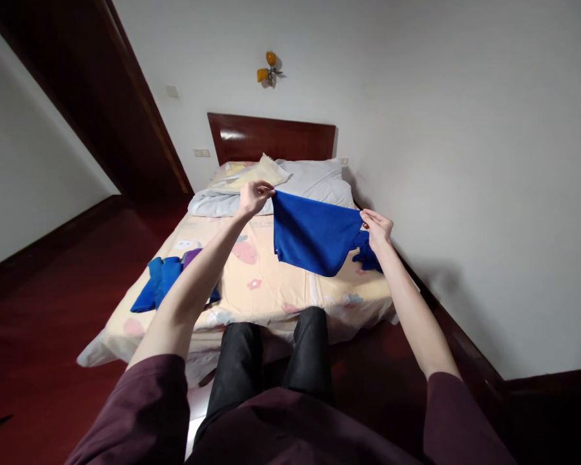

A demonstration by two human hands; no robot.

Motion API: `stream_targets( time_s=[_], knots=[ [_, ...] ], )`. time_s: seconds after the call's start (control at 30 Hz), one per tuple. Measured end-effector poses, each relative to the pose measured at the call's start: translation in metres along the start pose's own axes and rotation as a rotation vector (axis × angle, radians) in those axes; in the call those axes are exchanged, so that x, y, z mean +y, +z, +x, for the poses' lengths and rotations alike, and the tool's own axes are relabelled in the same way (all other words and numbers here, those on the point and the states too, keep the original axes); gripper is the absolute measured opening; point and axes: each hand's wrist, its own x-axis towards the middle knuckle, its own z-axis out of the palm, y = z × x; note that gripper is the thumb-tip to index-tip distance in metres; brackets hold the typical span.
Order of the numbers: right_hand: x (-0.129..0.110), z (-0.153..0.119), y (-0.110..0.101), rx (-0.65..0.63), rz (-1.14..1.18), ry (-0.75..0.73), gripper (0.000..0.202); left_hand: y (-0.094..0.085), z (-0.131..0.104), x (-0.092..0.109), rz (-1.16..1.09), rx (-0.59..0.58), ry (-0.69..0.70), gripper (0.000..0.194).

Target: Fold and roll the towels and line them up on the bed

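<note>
A blue cloth (314, 234) hangs stretched between my two hands above the bed (252, 290). My left hand (255, 197) pinches its upper left corner, and my right hand (376, 227) pinches the upper right one. The cloth's lower edge hangs free, with a few dark creases across its front. Behind my right hand, partly covered by it and the cloth, lies a crumpled blue cloth (366, 253) on the sheet. Blue and purple cloths (162, 279) lie at the bed's left side, partly hidden by my left forearm.
Grey bedding (319, 181) and a pale yellow cloth (266, 171) lie near the dark red headboard (275, 139). A wall lamp (270, 70) is above it. White wall (489, 194) rises at the right; dark red floor (43, 310) shows at the left.
</note>
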Motion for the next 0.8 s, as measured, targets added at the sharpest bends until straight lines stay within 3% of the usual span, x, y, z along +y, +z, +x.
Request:
stream_targets(
  time_s=[0.1,0.3,0.47,0.57,0.7,0.8],
  knots=[
    [-0.002,-0.002,-0.005,0.020,-0.028,0.002,0.042,0.002,-0.003,-0.001,0.008,0.005,-0.007,0.019],
    [-0.012,-0.004,-0.012,0.008,-0.004,0.050,0.039,0.010,-0.006,-0.007,-0.274,-0.100,-0.151,0.030],
    [-0.017,-0.013,-0.019,-0.048,0.007,0.061,0.042,0.008,-0.014,-0.007,-0.359,-0.146,-0.250,0.038],
    [-0.017,-0.024,-0.026,-0.082,-0.043,0.059,0.049,-0.006,-0.030,-0.007,-0.323,-0.197,-0.183,0.040],
    [-0.011,-0.047,-0.035,-0.124,-0.085,0.104,0.056,-0.037,-0.062,-0.008,-0.001,-0.212,-0.032,0.027],
    [-0.004,-0.067,-0.041,-0.176,-0.101,0.188,0.058,-0.061,-0.089,-0.007,0.120,-0.217,-0.026,0.023]
  ],
)
